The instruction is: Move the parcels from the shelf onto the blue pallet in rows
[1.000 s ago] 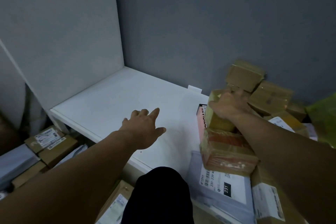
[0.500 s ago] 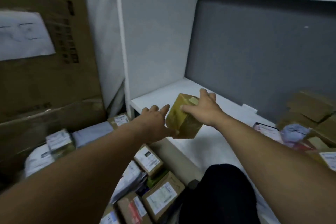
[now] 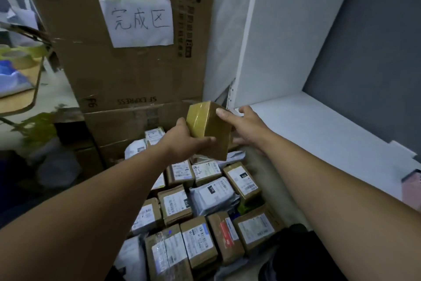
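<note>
Rows of labelled brown cardboard parcels and grey mailer bags, packed tight across lower centre of frame, nearest the camera. Above them, mid-frame and held in the air: small brown cardboard box wrapped in glossy clear tape, tilted on one corner. Left hand curled round its lower left edge, thumb across the front face. Right hand only touching, thumb on the upper right edge, fingers spread loose behind. Beyond, at right, white shelf board. Farthest, at upper centre, big brown carton bearing handwritten white paper sign.

Could slip: slick tape, tilted box, only one real grip. Could also land crooked and break a row, with hardly an open gap below.

Blue pallet hidden entirely under the pile; next free slot impossible to pick out. Right fingers partly behind the box. Pink object cut off at right edge.
</note>
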